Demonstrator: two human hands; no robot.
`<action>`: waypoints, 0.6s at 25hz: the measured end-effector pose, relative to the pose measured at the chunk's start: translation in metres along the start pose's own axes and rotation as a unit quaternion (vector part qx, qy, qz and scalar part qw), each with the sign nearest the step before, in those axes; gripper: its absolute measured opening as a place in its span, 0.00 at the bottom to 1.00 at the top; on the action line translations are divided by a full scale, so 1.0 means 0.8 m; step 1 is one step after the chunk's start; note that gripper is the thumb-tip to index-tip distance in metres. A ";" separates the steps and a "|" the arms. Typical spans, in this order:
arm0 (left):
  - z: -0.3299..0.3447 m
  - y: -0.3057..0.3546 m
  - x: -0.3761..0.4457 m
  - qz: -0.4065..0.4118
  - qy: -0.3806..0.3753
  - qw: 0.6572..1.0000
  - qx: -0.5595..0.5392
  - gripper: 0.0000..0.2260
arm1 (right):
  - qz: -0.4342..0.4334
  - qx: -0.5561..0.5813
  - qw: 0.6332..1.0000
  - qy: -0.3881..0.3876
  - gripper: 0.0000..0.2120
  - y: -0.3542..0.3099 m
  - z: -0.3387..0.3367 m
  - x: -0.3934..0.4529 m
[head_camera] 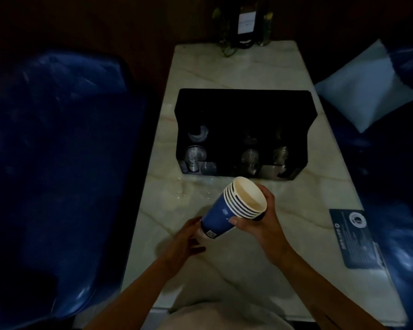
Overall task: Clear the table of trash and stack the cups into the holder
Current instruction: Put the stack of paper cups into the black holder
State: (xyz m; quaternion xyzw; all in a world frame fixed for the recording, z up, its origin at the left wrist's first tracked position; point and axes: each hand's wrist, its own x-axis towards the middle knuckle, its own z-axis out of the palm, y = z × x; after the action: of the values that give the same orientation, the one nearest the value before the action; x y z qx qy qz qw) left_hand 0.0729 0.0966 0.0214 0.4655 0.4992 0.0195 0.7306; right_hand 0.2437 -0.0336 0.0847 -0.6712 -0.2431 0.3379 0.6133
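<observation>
You hold the nested stack of blue paper cups (pixel 234 210) tilted above the tabletop (pixel 248 270), rims pointing up and away toward the black cup holder (pixel 243 110) just beyond your hands. Your right hand (pixel 260 225) grips the stack near its rims; your left hand (pixel 188 239) cups its base, fingers loosely curled (both equally near the holder). The base sticker and the card (pixel 354 239) to your right are unreadable.
</observation>
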 end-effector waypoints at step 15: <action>-0.104 0.099 0.045 0.160 -0.035 0.974 -0.158 0.30 | 0.024 -0.089 0.994 -0.056 0.45 -0.036 0.039 0.100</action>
State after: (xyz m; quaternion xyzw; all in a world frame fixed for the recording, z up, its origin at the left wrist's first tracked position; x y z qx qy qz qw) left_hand 0.0636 0.2144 0.0454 0.4185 0.3829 0.1988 0.7992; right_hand 0.2747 0.0498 0.1004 -0.7087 -0.2901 0.3671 0.5281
